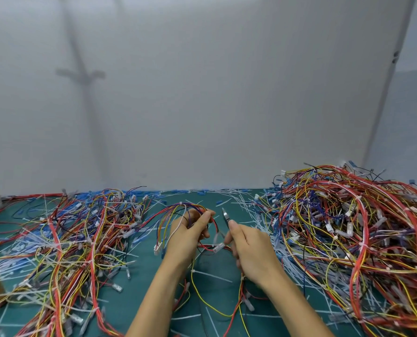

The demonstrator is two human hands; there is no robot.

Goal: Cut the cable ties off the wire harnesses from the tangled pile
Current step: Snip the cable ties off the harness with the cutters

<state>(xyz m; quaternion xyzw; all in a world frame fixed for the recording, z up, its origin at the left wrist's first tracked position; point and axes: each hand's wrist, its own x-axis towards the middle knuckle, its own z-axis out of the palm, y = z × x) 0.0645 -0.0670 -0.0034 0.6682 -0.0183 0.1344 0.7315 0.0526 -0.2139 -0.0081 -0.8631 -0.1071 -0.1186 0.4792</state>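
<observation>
Wire harness (pixel 178 206): multicolour loop over centre of green mat (pixel 141 300), pinched between thumb and curled fingers of left hand (pixel 190 233); white connector (pixel 157 248) dangling left of wrist. Right hand (pixel 248 249): wrapped round cutters (pixel 225 216), tips up, just beside loop. Tangled pile (pixel 348 227) at right; second heap (pixel 81 234) at left; cut ties (pixel 241 203) strewn between.

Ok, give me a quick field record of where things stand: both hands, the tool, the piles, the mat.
left hand: grips a looped wire harness, raised above the mat
right hand: holds cutters, tip up, close beside the loop
cutter jaws: too small to tell
right pile: tall tangle of harnesses
left pile: flatter, spread out
cut ties: white and blue, scattered along the far edge
mat: green, gridded
</observation>
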